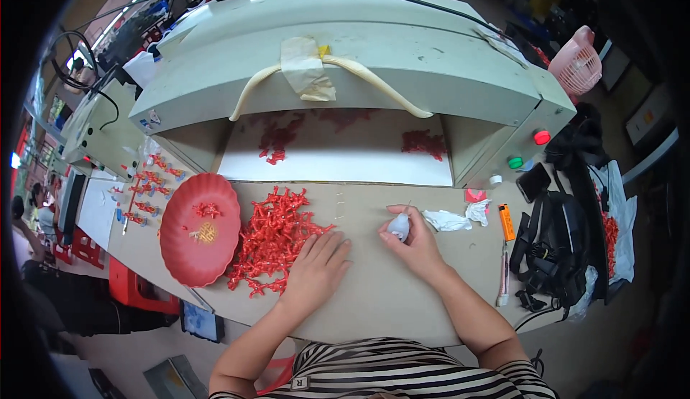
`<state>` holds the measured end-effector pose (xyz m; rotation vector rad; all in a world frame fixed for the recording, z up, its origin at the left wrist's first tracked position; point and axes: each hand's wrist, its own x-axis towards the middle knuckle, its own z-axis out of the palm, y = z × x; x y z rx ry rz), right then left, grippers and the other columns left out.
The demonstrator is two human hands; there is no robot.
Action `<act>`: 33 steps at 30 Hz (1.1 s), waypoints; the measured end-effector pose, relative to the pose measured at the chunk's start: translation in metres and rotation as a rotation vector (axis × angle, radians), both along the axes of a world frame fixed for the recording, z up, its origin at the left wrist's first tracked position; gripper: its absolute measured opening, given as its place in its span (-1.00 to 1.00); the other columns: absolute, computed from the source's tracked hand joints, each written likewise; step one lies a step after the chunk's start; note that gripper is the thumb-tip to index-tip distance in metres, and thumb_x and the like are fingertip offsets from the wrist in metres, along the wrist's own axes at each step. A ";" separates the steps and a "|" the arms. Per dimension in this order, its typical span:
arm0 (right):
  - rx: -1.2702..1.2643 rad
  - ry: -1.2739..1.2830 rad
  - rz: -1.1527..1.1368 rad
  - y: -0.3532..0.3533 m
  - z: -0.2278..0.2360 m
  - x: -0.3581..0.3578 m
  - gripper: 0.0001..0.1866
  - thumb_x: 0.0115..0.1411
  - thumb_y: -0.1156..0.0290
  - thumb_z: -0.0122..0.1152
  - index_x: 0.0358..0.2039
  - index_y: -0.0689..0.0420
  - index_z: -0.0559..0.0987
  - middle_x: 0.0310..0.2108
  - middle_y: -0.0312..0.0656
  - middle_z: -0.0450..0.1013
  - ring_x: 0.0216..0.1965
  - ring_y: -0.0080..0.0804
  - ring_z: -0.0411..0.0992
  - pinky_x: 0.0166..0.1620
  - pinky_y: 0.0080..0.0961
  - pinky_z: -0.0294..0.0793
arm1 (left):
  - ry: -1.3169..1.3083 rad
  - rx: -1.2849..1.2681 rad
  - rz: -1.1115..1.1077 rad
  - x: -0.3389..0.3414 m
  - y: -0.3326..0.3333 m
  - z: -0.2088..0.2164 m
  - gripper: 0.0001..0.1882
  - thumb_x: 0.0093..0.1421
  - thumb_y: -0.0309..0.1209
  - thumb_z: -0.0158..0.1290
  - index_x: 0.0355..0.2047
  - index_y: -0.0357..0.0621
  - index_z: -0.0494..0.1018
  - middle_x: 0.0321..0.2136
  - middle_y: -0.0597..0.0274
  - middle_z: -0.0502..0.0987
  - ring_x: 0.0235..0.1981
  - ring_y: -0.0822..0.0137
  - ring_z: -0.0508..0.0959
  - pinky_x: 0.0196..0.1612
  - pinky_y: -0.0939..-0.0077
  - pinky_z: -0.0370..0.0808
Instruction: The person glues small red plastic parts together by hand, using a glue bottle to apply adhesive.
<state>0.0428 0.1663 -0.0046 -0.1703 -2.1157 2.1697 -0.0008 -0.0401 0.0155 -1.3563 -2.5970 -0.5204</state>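
My right hand (418,244) is closed around a small pale, rounded bottle (399,227), held upright just above the table; the fingers hide part of it. My left hand (316,269) lies with its fingers stretched out at the right edge of a heap of small glossy red figures (269,244), touching the nearest ones. Left of the heap stands a red scalloped plate (176,237) with a few red pieces in it. Between the hands and the machine, some short thin pale sticks (340,205) lie in a row.
A grey-green machine (374,47) spans the back, its opening holding more red figures (424,144) on a white surface. Painted figures (147,190) stand far left. To the right are crumpled tissue (447,220), an orange box (507,222), a pen-like tube (503,277) and a black bag (553,248).
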 end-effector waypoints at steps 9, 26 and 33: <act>-0.052 0.040 -0.010 0.001 0.003 -0.004 -0.61 0.08 0.54 0.11 -0.09 0.18 0.23 -0.36 -0.26 0.38 -0.39 -0.64 0.31 -0.32 -0.72 0.33 | -0.047 0.150 -0.013 -0.050 0.026 0.053 -0.57 0.02 -0.42 0.04 -0.06 -0.17 0.31 -0.08 0.02 0.34 -0.04 0.07 0.33 0.03 0.22 0.25; 0.010 -0.035 -0.111 -0.012 0.010 -0.003 -0.60 0.10 0.55 0.06 -0.05 0.16 0.22 -0.38 -0.24 0.37 -0.52 -0.67 0.27 -0.45 -0.76 0.33 | -0.060 0.460 0.978 -0.110 -0.235 0.058 -0.62 0.07 -0.34 0.00 -0.13 -0.29 0.38 -0.32 -0.12 0.47 -0.28 0.02 0.49 -0.18 0.30 0.40; 0.119 -0.021 -0.157 -0.020 0.010 -0.005 -0.58 0.11 0.48 0.07 -0.02 0.16 0.21 -0.40 -0.26 0.38 -0.59 -0.70 0.24 -0.49 -0.79 0.27 | -0.142 0.414 1.224 -0.123 -0.325 0.021 -0.64 0.04 -0.36 0.00 -0.13 -0.21 0.42 -0.47 -0.09 0.52 -0.39 0.06 0.53 -0.25 0.32 0.44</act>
